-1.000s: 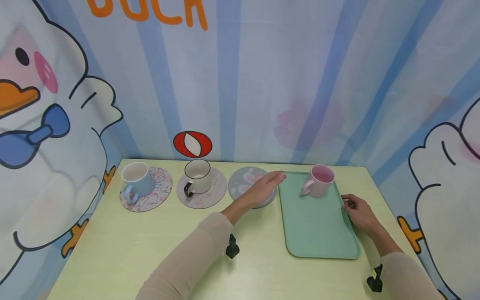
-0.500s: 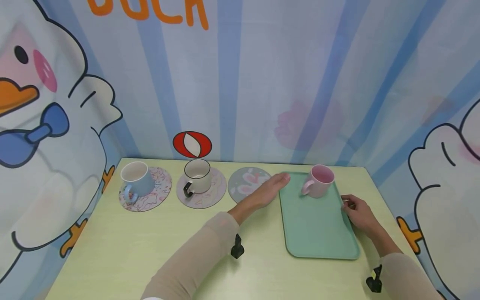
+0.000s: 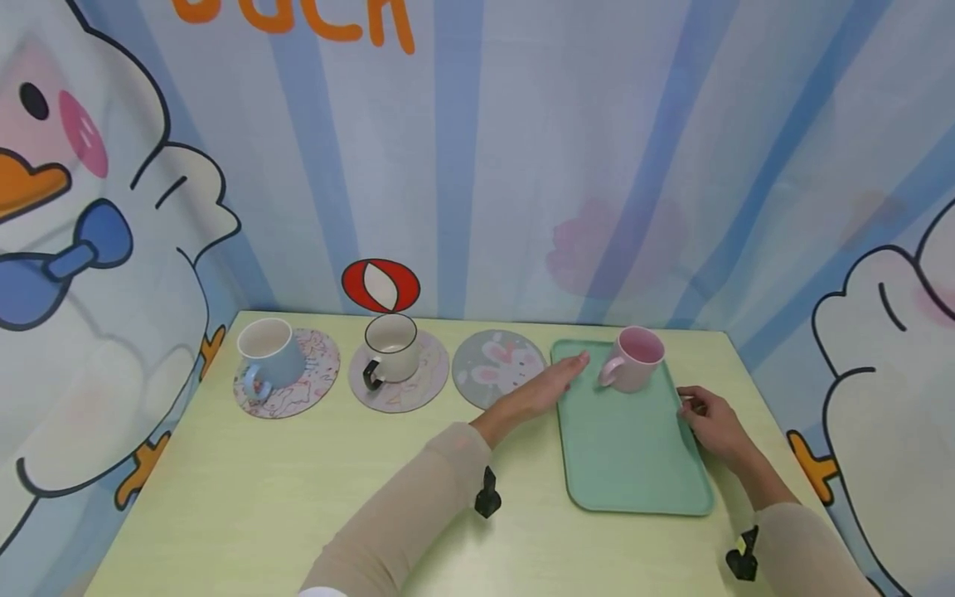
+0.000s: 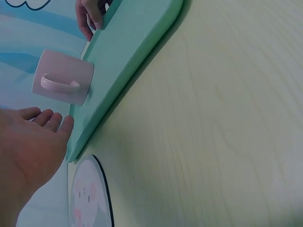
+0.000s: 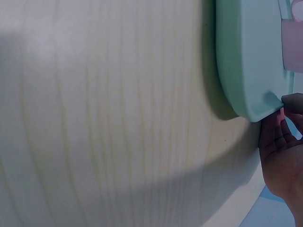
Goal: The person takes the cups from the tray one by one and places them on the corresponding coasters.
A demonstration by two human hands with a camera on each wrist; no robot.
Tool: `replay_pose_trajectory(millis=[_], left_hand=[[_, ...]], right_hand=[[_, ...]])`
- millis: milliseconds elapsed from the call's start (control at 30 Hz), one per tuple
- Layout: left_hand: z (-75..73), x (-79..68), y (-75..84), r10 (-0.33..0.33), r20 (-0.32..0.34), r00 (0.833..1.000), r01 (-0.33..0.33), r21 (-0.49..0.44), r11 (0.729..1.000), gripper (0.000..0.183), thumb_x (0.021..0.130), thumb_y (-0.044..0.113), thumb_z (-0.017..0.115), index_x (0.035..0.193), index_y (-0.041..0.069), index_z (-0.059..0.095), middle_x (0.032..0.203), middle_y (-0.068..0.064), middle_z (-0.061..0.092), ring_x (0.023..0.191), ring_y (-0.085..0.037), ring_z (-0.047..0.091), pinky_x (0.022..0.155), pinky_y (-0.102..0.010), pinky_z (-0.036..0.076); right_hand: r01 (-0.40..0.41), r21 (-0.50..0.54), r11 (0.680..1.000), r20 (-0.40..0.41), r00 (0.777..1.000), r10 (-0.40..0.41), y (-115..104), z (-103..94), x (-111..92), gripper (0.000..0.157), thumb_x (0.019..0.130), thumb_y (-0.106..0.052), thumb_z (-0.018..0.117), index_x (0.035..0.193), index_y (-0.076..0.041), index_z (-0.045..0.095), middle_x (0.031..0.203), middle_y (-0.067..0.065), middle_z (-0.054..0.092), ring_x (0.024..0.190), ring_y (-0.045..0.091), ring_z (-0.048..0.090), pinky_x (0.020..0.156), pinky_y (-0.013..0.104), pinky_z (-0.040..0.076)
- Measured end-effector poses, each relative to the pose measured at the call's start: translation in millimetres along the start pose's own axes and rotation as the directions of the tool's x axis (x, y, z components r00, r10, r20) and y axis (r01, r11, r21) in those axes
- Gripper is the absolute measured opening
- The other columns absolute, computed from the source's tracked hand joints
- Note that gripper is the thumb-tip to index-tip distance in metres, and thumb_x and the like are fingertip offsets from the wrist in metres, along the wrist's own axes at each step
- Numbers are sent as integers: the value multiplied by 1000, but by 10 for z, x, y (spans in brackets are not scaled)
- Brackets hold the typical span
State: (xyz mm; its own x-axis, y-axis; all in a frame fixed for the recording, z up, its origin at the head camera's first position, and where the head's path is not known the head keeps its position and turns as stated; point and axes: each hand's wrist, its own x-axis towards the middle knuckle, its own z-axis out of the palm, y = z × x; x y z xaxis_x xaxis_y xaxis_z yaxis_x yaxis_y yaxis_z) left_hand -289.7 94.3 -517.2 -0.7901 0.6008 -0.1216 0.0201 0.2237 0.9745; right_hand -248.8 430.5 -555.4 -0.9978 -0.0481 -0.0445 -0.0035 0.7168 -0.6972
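Observation:
A pink mug [image 3: 634, 359] stands upright near the far end of a green tray [image 3: 637, 464], its handle facing left. Over the tray's left edge reaches my left hand [image 3: 539, 388], fingers straight and empty, just short of the mug's handle. In the left wrist view, the fingertips of this hand [image 4: 35, 146] lie close to the pink mug [image 4: 64, 78]. My right hand [image 3: 715, 424] holds the tray's right rim. The right wrist view shows that hand [image 5: 286, 151] with its thumb on top of the rim and fingers against the outside.
Left of the tray lies a grey coaster with a rabbit picture [image 3: 496, 365]. Further left, a white mug with a black rim [image 3: 393, 348] and a light blue mug [image 3: 272, 356] stand on round coasters. A printed curtain [image 3: 507, 166] hangs behind the pale table [image 3: 261, 497].
My left hand has moved right, from over the grey coaster to over the tray's edge, nearer the pink mug. The right hand stays at the tray's rim.

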Motion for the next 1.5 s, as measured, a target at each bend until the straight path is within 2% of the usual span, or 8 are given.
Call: replay_pose_trajectory(millis=[367,600,800,1067,1200,1333,1433,1500], left_hand=[[126,100,7,5,33,999,-4,-27,1000,86,107,72,17,171,13,17,176,-7,17,161,-31,19,129,-50,18],[201,237,46,131,67,989,-131,1,991,73,114,55,12,166,9,33,170,-11,34,159,-25,24,129,-50,13],[247,281,32,177,98,979,-177,-4,984,72,114,53,9,167,7,27,170,-12,33,158,-26,30,130,-48,11],[271,281,24,168,94,981,-165,-45,985,72,115,52,10,167,7,27,170,-15,33,157,-32,30,126,-57,21],[258,249,27,146,67,987,-144,-34,989,75,114,56,10,163,6,38,164,-17,43,154,-33,37,121,-58,32],[265,258,11,158,44,987,-155,-51,987,74,116,48,13,134,-8,58,144,-26,56,137,-39,51,112,-56,42],[290,287,-6,172,37,984,-168,-84,982,63,116,37,19,97,-13,52,121,-35,54,116,-47,52,100,-54,45],[313,303,-23,167,38,985,-162,-108,981,56,115,34,25,84,-9,42,109,-35,50,104,-45,49,91,-50,45]], right_hand=[[5,-1,1000,-2,1000,-5,40,-1,16,39,110,-9,54,144,9,52,111,21,61,91,23,55,70,29,48],[2,2,1000,-5,1000,-2,25,-17,14,39,110,-10,54,144,9,52,112,22,61,92,24,56,70,28,48],[-2,21,1000,9,1000,2,14,-13,17,40,110,-9,54,145,9,51,113,22,61,92,24,56,69,29,48],[-5,30,1000,18,1000,5,25,-6,9,40,111,-10,53,146,9,50,113,22,60,92,24,55,68,30,49],[-6,37,999,23,1000,5,27,-6,14,40,111,-10,53,146,9,50,113,21,60,90,21,56,67,29,51],[-4,38,999,26,1000,3,43,-10,21,40,111,-10,53,146,9,50,113,21,60,89,19,56,67,29,52],[0,48,999,28,1000,-2,54,-11,17,40,111,-9,53,146,9,50,113,22,59,89,20,56,67,29,52],[-1,53,999,27,1000,-1,63,-9,14,40,111,-10,53,146,9,50,112,21,60,88,20,56,66,29,51]])
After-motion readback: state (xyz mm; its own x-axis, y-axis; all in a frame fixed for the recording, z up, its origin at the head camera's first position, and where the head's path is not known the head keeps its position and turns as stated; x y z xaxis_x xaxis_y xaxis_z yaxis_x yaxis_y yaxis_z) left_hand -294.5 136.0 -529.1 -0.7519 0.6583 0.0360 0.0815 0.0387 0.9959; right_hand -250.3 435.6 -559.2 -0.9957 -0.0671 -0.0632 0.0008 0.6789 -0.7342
